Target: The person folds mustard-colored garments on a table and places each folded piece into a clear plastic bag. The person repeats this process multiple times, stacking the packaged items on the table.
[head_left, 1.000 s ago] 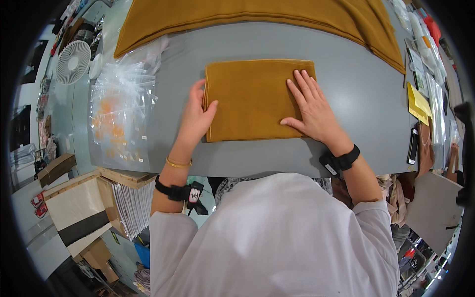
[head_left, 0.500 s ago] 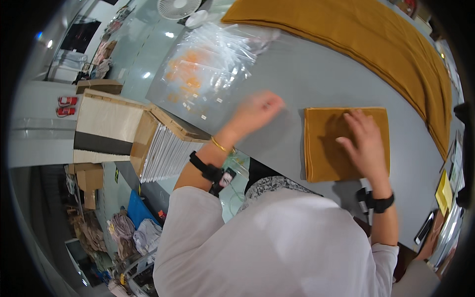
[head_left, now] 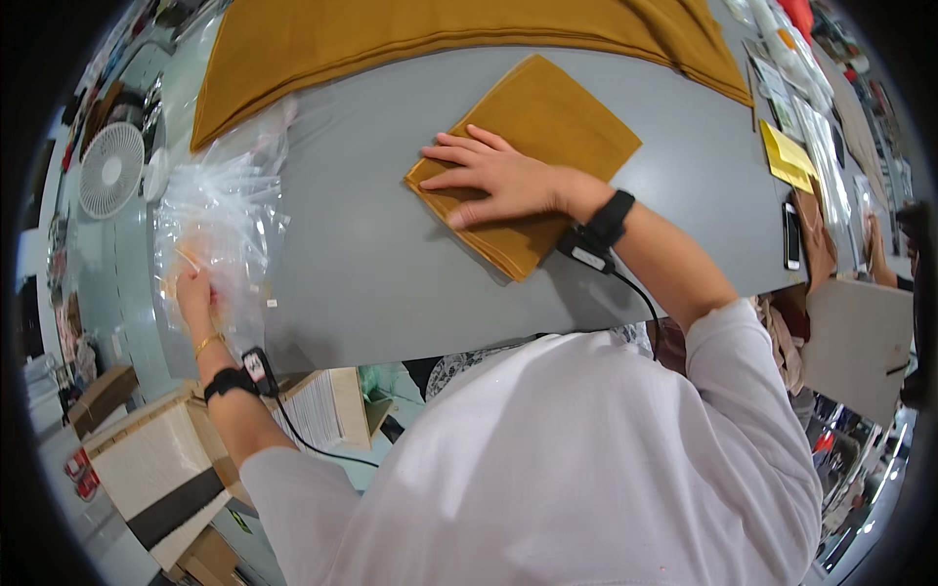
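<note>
Our grey worktop [head_left: 362,283] carries a long mustard cloth [head_left: 449,24] at its far side, a folded mustard cloth [head_left: 562,117] set askew nearer us, and clear plastic bags [head_left: 223,210] at left. Our right hand [head_left: 508,184] lies on the folded cloth, fingers [head_left: 451,178] spread apart; our left hand [head_left: 194,290] is at the bags, its fingers' grip impossible to tell. A white label [head_left: 272,303] there is too small to read.

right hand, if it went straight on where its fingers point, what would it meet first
Past the folded mustard cloth under it and some grey tabletop, probably the clear plastic bags, though depth is unclear.
</note>
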Action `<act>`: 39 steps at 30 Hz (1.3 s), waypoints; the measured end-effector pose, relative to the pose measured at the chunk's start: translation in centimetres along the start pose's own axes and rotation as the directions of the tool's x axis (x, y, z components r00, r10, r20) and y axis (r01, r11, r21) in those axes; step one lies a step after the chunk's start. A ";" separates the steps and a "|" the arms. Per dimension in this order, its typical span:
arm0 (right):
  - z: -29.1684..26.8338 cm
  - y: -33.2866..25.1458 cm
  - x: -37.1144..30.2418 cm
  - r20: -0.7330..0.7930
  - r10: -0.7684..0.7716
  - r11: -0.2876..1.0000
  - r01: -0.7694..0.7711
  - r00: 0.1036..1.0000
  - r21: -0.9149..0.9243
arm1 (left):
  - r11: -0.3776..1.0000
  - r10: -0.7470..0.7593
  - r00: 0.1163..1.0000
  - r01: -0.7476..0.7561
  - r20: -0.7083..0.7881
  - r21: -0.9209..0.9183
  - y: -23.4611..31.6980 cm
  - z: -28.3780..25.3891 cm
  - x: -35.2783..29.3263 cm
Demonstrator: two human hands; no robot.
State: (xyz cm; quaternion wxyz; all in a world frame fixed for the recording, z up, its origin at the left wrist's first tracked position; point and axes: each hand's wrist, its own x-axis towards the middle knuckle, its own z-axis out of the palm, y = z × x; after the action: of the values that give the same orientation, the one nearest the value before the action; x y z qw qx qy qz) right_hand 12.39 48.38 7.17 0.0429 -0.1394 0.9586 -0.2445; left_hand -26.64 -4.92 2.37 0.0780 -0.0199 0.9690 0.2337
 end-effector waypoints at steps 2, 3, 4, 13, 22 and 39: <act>-2.4 0.6 0.7 0.020 0.096 0.825 -0.091 0.995 0.558 | 0.981 0.146 0.976 -0.164 -0.160 -0.101 2.1 -1.7 -2.8; -3.7 0.4 1.0 0.033 0.138 0.687 -0.120 0.990 0.717 | 0.969 0.131 0.966 -0.172 -0.224 -0.176 4.1 -2.2 -4.5; -4.7 -0.3 1.1 -0.031 0.161 0.647 -0.082 0.986 0.758 | 0.911 0.315 0.915 -0.366 -0.253 -0.191 6.6 -2.2 -6.7; -9.2 -10.5 0.8 -0.222 -0.268 0.963 0.260 0.937 -0.065 | 0.623 0.752 0.587 -0.482 0.301 -0.616 28.7 0.4 -32.9; -9.1 -5.8 -5.0 -0.360 -0.223 0.895 0.337 0.906 0.294 | 0.647 0.753 0.529 -0.487 0.392 -0.586 29.0 1.3 -31.9; -8.3 -1.0 -6.0 -0.177 -0.149 0.757 0.227 0.973 0.613 | 0.782 0.541 0.371 -0.552 0.755 -0.289 27.9 -1.4 -29.7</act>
State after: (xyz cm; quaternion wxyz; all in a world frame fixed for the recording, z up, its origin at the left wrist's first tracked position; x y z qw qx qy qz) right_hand 17.10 53.11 15.01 0.0060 -0.1980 0.8034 -0.5615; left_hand 0.40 19.33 20.93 0.4270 0.4096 0.7748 0.2226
